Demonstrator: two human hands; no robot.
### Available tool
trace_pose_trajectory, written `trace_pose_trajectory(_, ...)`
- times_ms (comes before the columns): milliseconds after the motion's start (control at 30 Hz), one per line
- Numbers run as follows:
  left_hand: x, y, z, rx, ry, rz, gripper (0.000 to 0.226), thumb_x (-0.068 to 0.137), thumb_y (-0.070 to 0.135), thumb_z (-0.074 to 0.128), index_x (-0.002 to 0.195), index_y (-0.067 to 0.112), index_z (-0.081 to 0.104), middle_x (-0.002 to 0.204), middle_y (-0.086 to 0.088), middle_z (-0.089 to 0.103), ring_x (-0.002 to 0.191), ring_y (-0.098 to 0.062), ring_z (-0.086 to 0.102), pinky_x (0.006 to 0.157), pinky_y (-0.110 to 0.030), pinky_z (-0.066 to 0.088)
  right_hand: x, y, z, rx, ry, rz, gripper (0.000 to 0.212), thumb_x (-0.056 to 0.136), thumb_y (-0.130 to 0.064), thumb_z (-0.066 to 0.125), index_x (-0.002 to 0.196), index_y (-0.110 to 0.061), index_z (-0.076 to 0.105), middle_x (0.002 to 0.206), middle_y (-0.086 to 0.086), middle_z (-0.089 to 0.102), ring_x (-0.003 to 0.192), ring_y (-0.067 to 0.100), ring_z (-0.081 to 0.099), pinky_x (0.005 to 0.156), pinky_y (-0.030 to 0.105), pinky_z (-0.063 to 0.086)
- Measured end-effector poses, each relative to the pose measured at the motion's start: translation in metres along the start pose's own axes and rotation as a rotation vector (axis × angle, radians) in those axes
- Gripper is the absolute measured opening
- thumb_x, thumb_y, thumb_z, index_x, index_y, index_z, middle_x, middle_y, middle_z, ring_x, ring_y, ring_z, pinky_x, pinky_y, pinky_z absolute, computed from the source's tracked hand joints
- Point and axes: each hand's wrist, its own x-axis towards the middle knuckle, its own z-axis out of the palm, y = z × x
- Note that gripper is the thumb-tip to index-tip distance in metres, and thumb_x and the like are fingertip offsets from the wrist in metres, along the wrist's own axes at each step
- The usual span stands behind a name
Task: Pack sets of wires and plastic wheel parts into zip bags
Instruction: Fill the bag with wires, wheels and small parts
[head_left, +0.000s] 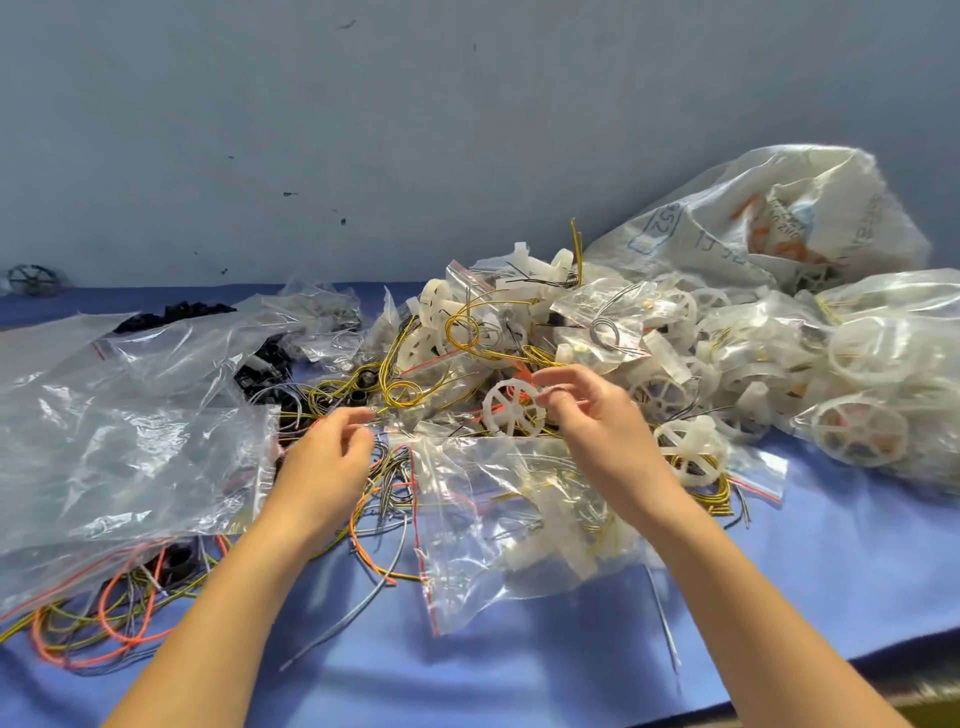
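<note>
Zip bags (597, 322) already filled heap across the table's (519, 675) middle and right, by a big sack (779, 218); empty bags (130, 441) and loose wires (104, 623) at left suggest plenty is left to pack. Left hand (327, 457) and right hand (597, 421) pinch, it seems, a small bag (452, 405) holding a white wheel (511, 410).

A white spoked plastic wheel (511, 410) stood on edge amid tangled yellow wires (402, 391), just behind a clear red-striped zip bag (519, 525) that lay flat, holding white parts and wires.
</note>
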Motion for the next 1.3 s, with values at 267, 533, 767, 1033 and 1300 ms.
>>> trace_pose_trajectory(267,0.018,-0.033,0.009,0.231,0.037,0.019,0.034,0.097,0.006,0.047,0.129,0.004,0.058,0.135,-0.016,0.054,0.127,-0.029,0.047,0.110,-0.043,0.033,0.002,-0.007,0.027,-0.308,-0.253,-0.131,0.024,0.099,-0.024,0.049,0.113,-0.029,0.068,0.111,-0.013,0.068,0.098,0.009,0.061,0.089,0.035,0.049)
trace_pose_trajectory(533,0.046,-0.043,0.036,0.415,0.037,0.125,0.037,0.098,0.014,0.047,0.131,0.005,0.058,0.141,-0.016,0.050,0.132,-0.032,0.040,0.113,-0.042,0.026,0.002,0.012,0.035,-0.343,-0.335,-0.108,0.025,0.098,-0.025,0.048,0.110,-0.031,0.068,0.111,-0.011,0.068,0.095,0.008,0.059,0.087,0.034,0.048)
trace_pose_trajectory(767,0.083,-0.043,0.053,0.637,-0.082,-0.014,0.052,0.099,0.021,0.033,0.151,0.013,0.030,0.157,-0.012,0.029,0.137,-0.036,0.034,0.111,-0.046,0.027,0.006,0.017,0.038,-0.273,-0.351,-0.067,0.024,0.099,-0.026,0.049,0.109,-0.034,0.069,0.103,-0.019,0.067,0.085,-0.001,0.058,0.080,0.026,0.049)
trace_pose_trajectory(1033,0.100,-0.041,0.039,0.765,-0.108,-0.028,0.043,0.097,0.025,0.040,0.140,0.021,0.047,0.137,-0.016,0.051,0.124,-0.037,0.046,0.099,-0.049,0.039,0.017,-0.002,-0.003,0.346,-0.092,0.069,0.039,0.094,-0.005,0.047,0.098,-0.034,0.072,0.103,-0.014,0.072,0.094,0.000,0.064,0.084,0.023,0.053)
trace_pose_trajectory(1300,0.087,-0.010,0.020,0.384,-0.099,-0.018,0.037,0.093,0.018,0.047,0.126,0.016,0.063,0.121,-0.011,0.067,0.101,-0.029,0.063,0.087,-0.036,0.047,0.017,0.004,-0.030,0.590,0.135,0.232,0.038,0.094,0.000,0.046,0.097,-0.029,0.070,0.102,-0.006,0.071,0.085,0.006,0.066,0.076,0.024,0.053)
